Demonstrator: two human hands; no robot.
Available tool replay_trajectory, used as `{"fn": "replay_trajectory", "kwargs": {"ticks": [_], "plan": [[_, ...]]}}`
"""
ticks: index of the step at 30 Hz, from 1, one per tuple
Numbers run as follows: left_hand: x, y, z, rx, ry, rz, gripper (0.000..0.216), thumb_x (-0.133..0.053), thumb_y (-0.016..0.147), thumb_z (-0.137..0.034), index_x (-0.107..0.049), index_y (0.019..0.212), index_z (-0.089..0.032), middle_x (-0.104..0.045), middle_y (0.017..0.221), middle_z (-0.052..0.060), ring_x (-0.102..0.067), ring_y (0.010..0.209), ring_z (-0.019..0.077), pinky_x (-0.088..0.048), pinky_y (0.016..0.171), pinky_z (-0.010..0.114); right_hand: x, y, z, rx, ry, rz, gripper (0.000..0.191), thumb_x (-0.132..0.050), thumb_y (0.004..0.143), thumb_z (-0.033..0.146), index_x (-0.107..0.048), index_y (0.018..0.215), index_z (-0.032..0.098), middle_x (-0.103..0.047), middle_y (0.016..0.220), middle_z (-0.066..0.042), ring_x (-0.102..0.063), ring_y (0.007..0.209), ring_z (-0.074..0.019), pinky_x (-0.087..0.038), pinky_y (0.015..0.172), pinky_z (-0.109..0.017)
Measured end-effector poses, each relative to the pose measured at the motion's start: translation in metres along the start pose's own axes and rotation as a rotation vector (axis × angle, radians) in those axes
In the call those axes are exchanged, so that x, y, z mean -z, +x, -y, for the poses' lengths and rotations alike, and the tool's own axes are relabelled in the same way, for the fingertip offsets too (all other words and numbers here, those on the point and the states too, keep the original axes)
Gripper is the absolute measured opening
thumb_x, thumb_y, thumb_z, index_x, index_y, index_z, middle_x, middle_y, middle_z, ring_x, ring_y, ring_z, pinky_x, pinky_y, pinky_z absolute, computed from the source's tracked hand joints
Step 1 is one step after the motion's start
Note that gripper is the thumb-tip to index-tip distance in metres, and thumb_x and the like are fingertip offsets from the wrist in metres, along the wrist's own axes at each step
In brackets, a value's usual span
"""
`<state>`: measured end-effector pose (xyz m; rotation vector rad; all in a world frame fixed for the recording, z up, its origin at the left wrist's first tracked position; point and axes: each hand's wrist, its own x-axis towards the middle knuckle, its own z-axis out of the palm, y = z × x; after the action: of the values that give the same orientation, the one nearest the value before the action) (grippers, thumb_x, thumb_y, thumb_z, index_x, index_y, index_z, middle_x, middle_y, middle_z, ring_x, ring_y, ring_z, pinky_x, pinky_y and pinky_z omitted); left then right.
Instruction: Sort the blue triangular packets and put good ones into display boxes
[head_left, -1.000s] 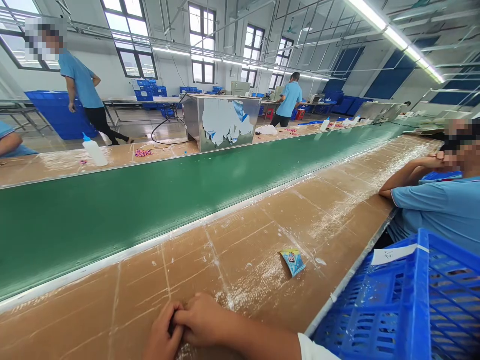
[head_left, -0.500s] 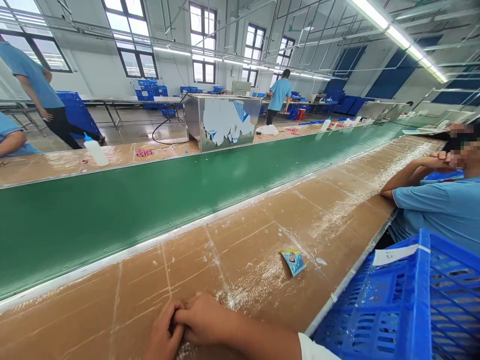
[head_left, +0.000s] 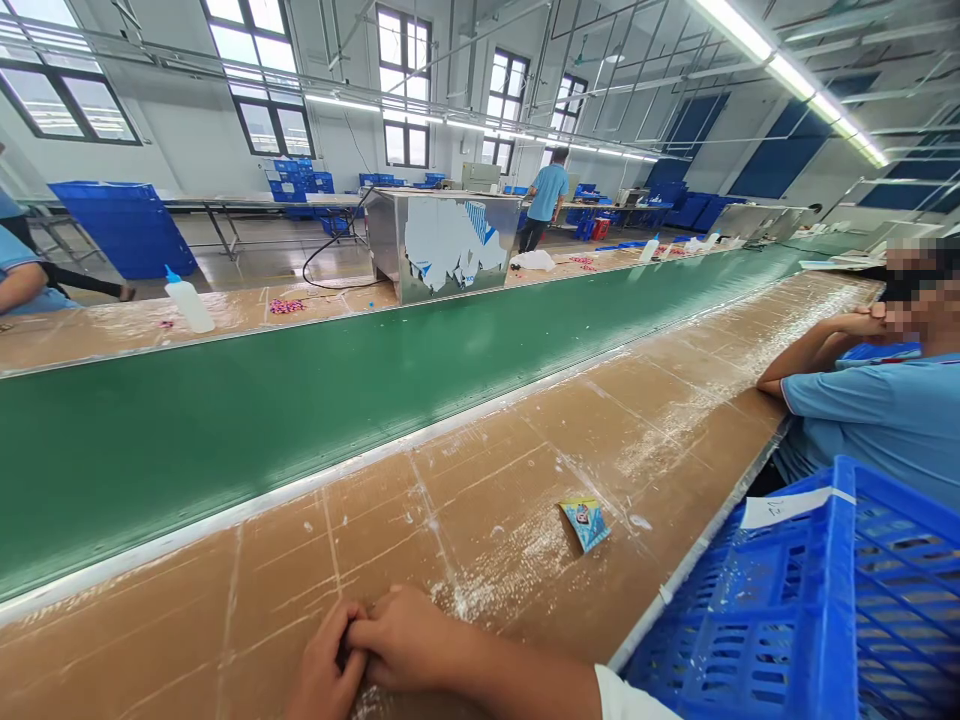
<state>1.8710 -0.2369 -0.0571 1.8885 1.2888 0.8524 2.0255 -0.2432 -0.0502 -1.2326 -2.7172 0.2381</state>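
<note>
My left hand (head_left: 328,655) rests at the front of the brown tabletop (head_left: 300,560), its fingers curled. Against it lies my right hand (head_left: 411,638), also closed, with its fingers folded over those of the left. No object shows in either hand, though the inner sides of the palms are hidden. To the right of my hands, apart from them, lies a small blue and yellow packet (head_left: 586,525). White powdery marks are spread on the table around it.
A green conveyor belt (head_left: 360,370) runs beyond the table. A blue crate (head_left: 757,590) stands at the right edge, near a seated person (head_left: 877,390) leaning on the table. Across the belt are a white squeeze bottle (head_left: 190,303), small pink pieces (head_left: 287,306) and a metal box (head_left: 386,235).
My hands and the packet stay in place. At the far left, a walking person has moved left, mostly out of view. The person standing in the background has shifted slightly left.
</note>
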Motion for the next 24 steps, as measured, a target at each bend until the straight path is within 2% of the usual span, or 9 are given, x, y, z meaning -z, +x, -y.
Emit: {"fn": "replay_trajectory", "kwargs": {"ticks": [9, 17, 24], "plan": [[-0.0015, 0.0004, 0.0, 0.004, 0.008, -0.026, 0.021, -0.05, 0.065, -0.037, -0.063, 0.069, -0.022, -0.069, 0.069, 0.004, -0.065, 0.065, 0.0222, -0.055, 0.065, 0.033, -0.0029, -0.0004, -0.0005, 0.007, 0.011, -0.026, 0.02, -0.053, 0.089, 0.038, -0.058, 0.097, 0.02, -0.07, 0.092, -0.003, -0.066, 0.083, -0.0181, -0.04, 0.064, -0.029], [-0.0006, 0.0009, -0.0023, 0.003, 0.001, -0.017, 0.019, -0.051, 0.064, -0.037, -0.061, 0.067, -0.022, -0.067, 0.065, 0.003, -0.062, 0.061, 0.0208, -0.054, 0.063, 0.031, -0.0073, -0.0001, -0.0024, 0.014, 0.014, -0.03, 0.02, -0.054, 0.088, 0.039, -0.058, 0.096, 0.02, -0.071, 0.092, -0.002, -0.067, 0.084, -0.0179, -0.038, 0.063, -0.029], [-0.0024, 0.0, 0.0051, -0.007, 0.0, -0.019, 0.018, -0.051, 0.064, -0.036, -0.062, 0.069, -0.022, -0.068, 0.067, 0.003, -0.062, 0.063, 0.0212, -0.054, 0.065, 0.032, -0.0024, 0.0008, -0.0001, 0.001, -0.013, -0.002, 0.019, -0.054, 0.088, 0.038, -0.058, 0.096, 0.021, -0.071, 0.092, -0.002, -0.067, 0.083, -0.0179, -0.037, 0.061, -0.03]]}}
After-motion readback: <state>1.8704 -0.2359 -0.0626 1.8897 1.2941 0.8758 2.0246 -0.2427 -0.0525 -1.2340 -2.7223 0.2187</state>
